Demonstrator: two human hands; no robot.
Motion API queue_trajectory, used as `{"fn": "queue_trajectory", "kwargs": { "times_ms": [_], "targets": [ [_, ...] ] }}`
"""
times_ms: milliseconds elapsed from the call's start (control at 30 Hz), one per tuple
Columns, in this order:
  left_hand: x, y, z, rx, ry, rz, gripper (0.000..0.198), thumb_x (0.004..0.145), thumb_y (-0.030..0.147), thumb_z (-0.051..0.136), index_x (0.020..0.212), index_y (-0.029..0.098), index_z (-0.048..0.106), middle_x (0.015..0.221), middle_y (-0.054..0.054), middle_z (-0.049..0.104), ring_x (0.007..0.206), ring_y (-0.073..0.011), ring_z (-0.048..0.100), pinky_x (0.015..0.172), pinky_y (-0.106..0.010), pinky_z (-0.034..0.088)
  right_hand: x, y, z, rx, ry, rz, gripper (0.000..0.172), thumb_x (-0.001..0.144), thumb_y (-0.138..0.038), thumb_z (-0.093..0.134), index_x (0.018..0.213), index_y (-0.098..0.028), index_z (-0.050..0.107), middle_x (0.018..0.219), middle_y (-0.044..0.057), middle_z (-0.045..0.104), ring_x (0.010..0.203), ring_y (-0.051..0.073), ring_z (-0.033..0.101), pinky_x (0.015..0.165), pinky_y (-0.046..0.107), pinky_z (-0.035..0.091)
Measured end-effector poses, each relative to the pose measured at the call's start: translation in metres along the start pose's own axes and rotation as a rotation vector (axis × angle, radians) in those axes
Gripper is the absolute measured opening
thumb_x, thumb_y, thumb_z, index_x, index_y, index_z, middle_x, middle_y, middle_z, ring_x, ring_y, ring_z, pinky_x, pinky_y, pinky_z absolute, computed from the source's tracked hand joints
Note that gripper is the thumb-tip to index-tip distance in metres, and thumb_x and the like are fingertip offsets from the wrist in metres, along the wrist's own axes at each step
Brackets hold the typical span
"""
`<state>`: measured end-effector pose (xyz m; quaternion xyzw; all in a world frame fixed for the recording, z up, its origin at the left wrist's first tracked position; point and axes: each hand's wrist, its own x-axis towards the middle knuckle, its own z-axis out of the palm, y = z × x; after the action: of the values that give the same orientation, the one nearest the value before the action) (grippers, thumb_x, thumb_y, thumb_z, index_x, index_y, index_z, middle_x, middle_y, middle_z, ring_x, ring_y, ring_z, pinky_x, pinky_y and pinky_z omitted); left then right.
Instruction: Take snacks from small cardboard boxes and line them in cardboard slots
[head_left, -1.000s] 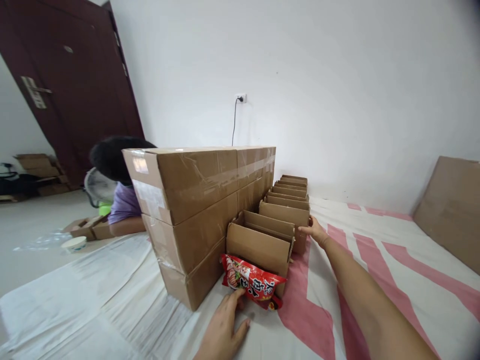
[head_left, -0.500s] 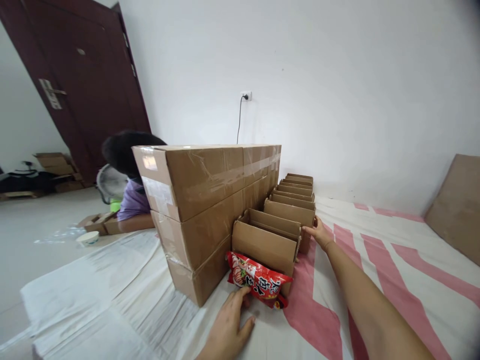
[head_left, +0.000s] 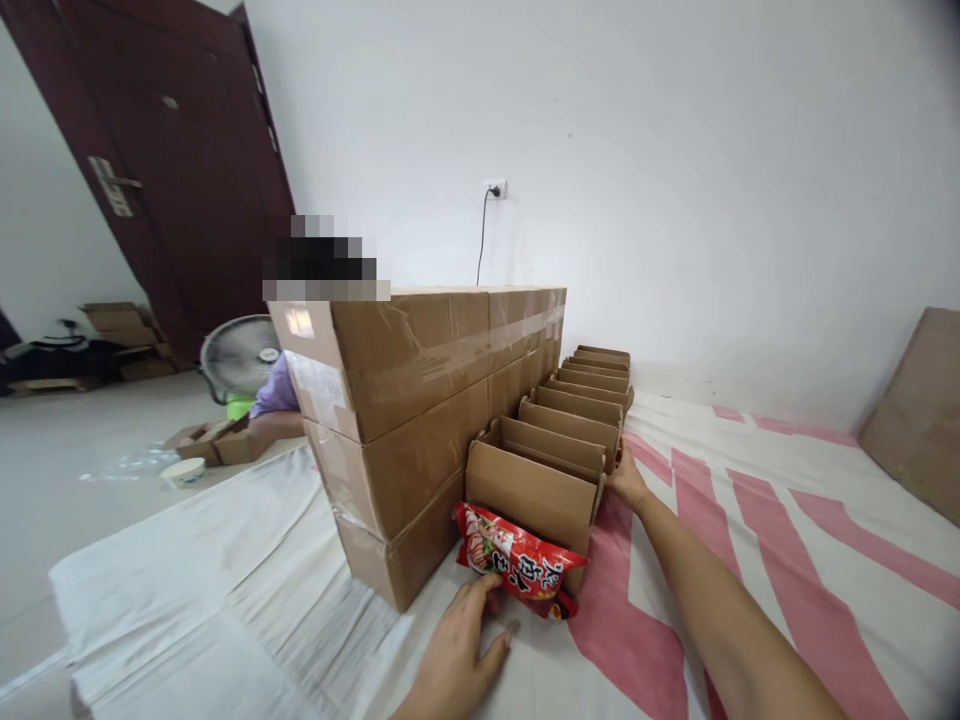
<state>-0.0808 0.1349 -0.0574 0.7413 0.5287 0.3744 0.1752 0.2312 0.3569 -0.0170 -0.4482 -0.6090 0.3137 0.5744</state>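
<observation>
My left hand [head_left: 463, 640] rests on the sheet with thumb and index finger apart, fingertips touching the lower edge of a red food packet [head_left: 517, 565]. The packet leans against the front of the nearest open cardboard box [head_left: 529, 490]. My right hand [head_left: 627, 480] is at the right end of the second cardboard box [head_left: 574, 425] in the row, gripping its side; some of its fingers are hidden. Behind it, more open cardboard boxes [head_left: 600, 365] run in a line toward the wall.
Taped cartons [head_left: 420, 420] are stacked three high left of the row. Beyond them sits a person in a purple sleeve [head_left: 276, 388], near a fan [head_left: 238, 355] and a white bowl [head_left: 184, 472]. A striped sheet [head_left: 750, 560] covers the floor; a cardboard sheet [head_left: 911, 410] leans at right.
My right hand has drawn the second box slightly left and closer to the front one. The person behind the cartons has shifted right, uncovering the fan. My left hand and the packet stay put.
</observation>
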Motion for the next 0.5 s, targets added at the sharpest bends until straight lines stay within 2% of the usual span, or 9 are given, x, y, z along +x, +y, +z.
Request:
{"fn": "queue_trajectory", "kwargs": {
  "times_ms": [133,333,500],
  "targets": [
    [0.000,-0.002,0.001,-0.013,-0.009,-0.001,0.050,0.074,0.016,0.060,0.125,0.020,0.056,0.101,-0.009,0.070,0.095,-0.0256,0.068,0.090,-0.043,0.057,0.002,-0.001,0.000,-0.010,0.042,0.006,0.112,0.057,-0.043,0.085,0.147,-0.022,0.022,0.134,0.017,0.058,0.109,0.030,0.066,0.096,0.046,0.054],
    [0.001,-0.001,0.000,-0.021,-0.025,-0.010,0.049,0.076,0.017,0.059,0.125,0.021,0.055,0.101,-0.009,0.069,0.096,-0.0260,0.067,0.090,-0.044,0.056,0.010,0.007,-0.002,0.008,0.073,0.020,0.117,0.050,-0.043,0.089,0.146,-0.019,0.025,0.132,0.019,0.057,0.106,0.031,0.066,0.095,0.048,0.054],
    [0.000,0.005,-0.003,-0.037,-0.064,-0.055,0.049,0.076,0.017,0.058,0.125,0.020,0.054,0.106,-0.011,0.068,0.099,-0.0263,0.066,0.092,-0.045,0.054,0.014,0.017,0.001,-0.008,0.097,-0.030,0.106,0.057,-0.045,0.084,0.145,-0.022,0.029,0.129,0.016,0.061,0.106,0.030,0.066,0.095,0.048,0.054]
  ]
}}
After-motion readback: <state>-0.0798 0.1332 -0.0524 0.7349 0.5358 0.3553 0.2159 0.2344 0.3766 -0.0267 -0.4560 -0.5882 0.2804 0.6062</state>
